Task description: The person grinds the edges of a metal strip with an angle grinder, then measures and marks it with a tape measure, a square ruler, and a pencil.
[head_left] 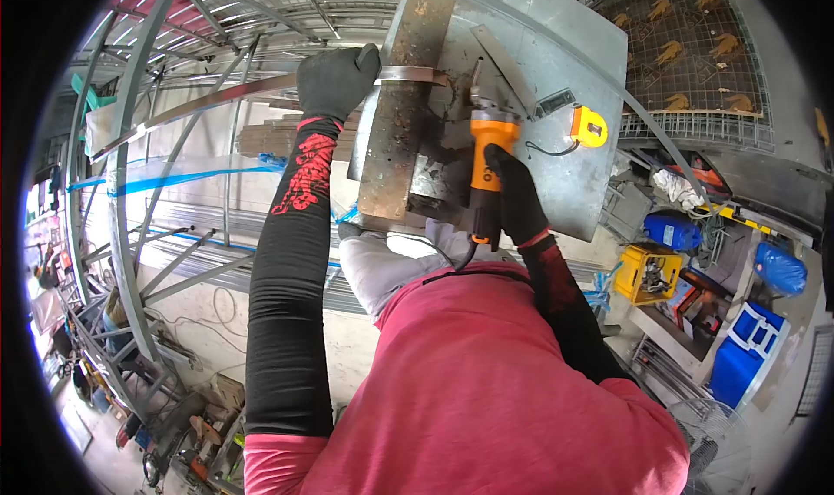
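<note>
My left hand, in a dark glove, is closed round a long flat metal bar. The bar reaches out to the left, and its other end lies over a rusty steel plate on the metal-topped table. In my right hand, also gloved, is an orange and black angle grinder. Its head points away from me, and its cord hangs down near my waist. Right of the grinder are a yellow tape measure, a small dark rectangular piece and a narrow metal strip.
Steel frames and racks stand on the left, with stacked metal lengths behind my left arm. To the right are a yellow crate, a blue container, a blue box and a fan. Patterned dark boards lie at the upper right.
</note>
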A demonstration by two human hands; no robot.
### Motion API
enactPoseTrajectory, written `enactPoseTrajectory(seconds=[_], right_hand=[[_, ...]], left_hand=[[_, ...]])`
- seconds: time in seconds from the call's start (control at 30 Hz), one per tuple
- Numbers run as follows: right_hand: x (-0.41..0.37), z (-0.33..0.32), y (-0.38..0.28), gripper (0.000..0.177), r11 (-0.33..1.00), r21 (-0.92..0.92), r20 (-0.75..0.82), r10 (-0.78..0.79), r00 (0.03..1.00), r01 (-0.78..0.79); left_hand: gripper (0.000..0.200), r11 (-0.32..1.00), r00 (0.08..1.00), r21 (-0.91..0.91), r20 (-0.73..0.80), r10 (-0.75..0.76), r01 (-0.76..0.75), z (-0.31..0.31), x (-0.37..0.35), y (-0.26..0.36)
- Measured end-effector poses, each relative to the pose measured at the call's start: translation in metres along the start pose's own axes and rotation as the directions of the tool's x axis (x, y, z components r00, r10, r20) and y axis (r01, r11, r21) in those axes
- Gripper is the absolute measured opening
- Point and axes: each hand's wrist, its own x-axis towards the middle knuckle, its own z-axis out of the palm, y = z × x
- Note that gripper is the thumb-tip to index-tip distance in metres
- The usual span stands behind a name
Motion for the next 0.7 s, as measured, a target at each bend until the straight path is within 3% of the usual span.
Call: enactPoseTrajectory(seconds=[0.03, 0.1, 0.13, 0.17, 0.23, 0.27, 0.3, 0.33, 0.37, 0.4, 0.43, 0.47, 0.5, 0.53, 0.57, 0.6, 0.67, 0.7], right_hand=[[-0.003, -0.006, -0.009, 0.033, 0.997, 0.052, -0.041, 0.052, 0.998, -0.05], [-0.007, -0.019, -0.005, 0.033, 0.946, 0.192, -0.086, 0.28, 0.956, -0.26], [-0.015, -0.029, -0.014, 0.035, 0.999, -0.038, -0.144, 0.018, 0.989, -0.023], [-0.021, -0.037, 0.03, 0.035, 0.936, 0.256, -0.095, 0.273, 0.957, -0.242], [-0.025, -0.053, -0.007, 0.039, 0.875, 0.427, -0.086, 0.293, 0.952, -0.231], [-0.024, -0.058, -0.03, 0.041, 0.702, 0.668, -0.072, 0.393, 0.917, -0.248], [-0.026, -0.062, -0.046, 0.044, 0.472, 0.851, -0.026, 0.476, 0.879, -0.231], [-0.029, -0.067, -0.049, 0.05, 0.512, 0.827, -0.086, 0.524, 0.847, -0.233], [-0.036, -0.071, -0.043, 0.042, 0.479, 0.862, -0.103, 0.487, 0.867, -0.166], [-0.047, -0.073, -0.025, 0.038, 0.743, 0.652, -0.244, 0.396, 0.885, -0.153], [-0.056, -0.073, -0.009, 0.035, 0.922, 0.364, -0.348, 0.262, 0.9, -0.128], [-0.056, -0.085, -0.028, 0.036, 0.726, 0.672, -0.141, 0.319, 0.937, -0.146], [-0.061, -0.083, -0.02, 0.036, 0.72, 0.68, -0.141, 0.312, 0.939, -0.137], [-0.066, -0.081, -0.004, 0.038, 0.901, 0.409, -0.245, 0.259, 0.934, -0.143], [-0.071, -0.077, 0.011, 0.043, 0.984, 0.094, -0.332, 0.177, 0.927, -0.154], [-0.076, -0.073, 0.021, 0.042, 0.991, 0.109, -0.361, 0.109, 0.926, -0.074], [-0.075, -0.071, 0.017, 0.041, 0.989, 0.139, -0.359, 0.104, 0.928, -0.057], [-0.074, -0.07, 0.011, 0.04, 0.985, 0.166, -0.349, 0.107, 0.931, -0.051]], left_hand=[[0.057, 1.0, 1.0, 0.012, 0.002, 0.01, -0.01, -0.001, -0.001, -0.001], [0.053, 0.983, 0.975, -0.11, -0.183, 0.124, -0.145, -0.002, -0.003, -0.001], [0.044, 0.976, 0.981, -0.146, -0.134, 0.14, -0.16, -0.002, -0.002, -0.007], [0.044, 0.975, 0.978, -0.126, -0.128, 0.165, -0.181, -0.006, -0.001, -0.005], [0.039, 0.888, 0.869, -0.284, -0.447, 0.21, -0.36, -0.02, -0.007, 0.009], [0.036, 0.902, 0.937, -0.351, -0.319, 0.139, -0.253, -0.039, -0.025, 0.028], [0.033, 0.952, 0.966, -0.267, -0.245, 0.081, -0.148, -0.05, -0.045, 0.049], [0.023, 0.723, 0.99, -0.677, 0.12, -0.08, 0.141, -0.087, -0.07, 0.095], [0.019, 0.676, 0.999, -0.736, 0.044, -0.02, 0.046, -0.071, -0.095, 0.112], [0.02, 0.816, 0.807, -0.137, -0.306, 0.505, -0.562, -0.031, -0.105, 0.107], [0.023, 0.734, 0.953, -0.646, 0.032, 0.302, -0.211, -0.023, -0.12, 0.128], [0.025, 0.659, 0.968, -0.748, 0.1, 0.231, -0.08, -0.002, -0.13, 0.144], [0.03, 0.799, 0.975, -0.586, 0.07, 0.212, -0.131, 0.009, -0.128, 0.153], [0.032, 0.85, 0.989, -0.517, 0.041, 0.143, -0.102, 0.019, -0.123, 0.161], [0.035, 0.892, 0.997, -0.448, 0.005, 0.078, -0.068, 0.029, -0.116, 0.167], [0.035, 0.893, 0.997, -0.443, -0.001, 0.082, -0.074, 0.042, -0.104, 0.17], [0.036, 0.858, 0.969, -0.51, 0.236, 0.069, 0.063, 0.062, -0.081, 0.173], [0.036, 0.859, 0.97, -0.509, 0.231, 0.07, 0.06, 0.066, -0.08, 0.176]])
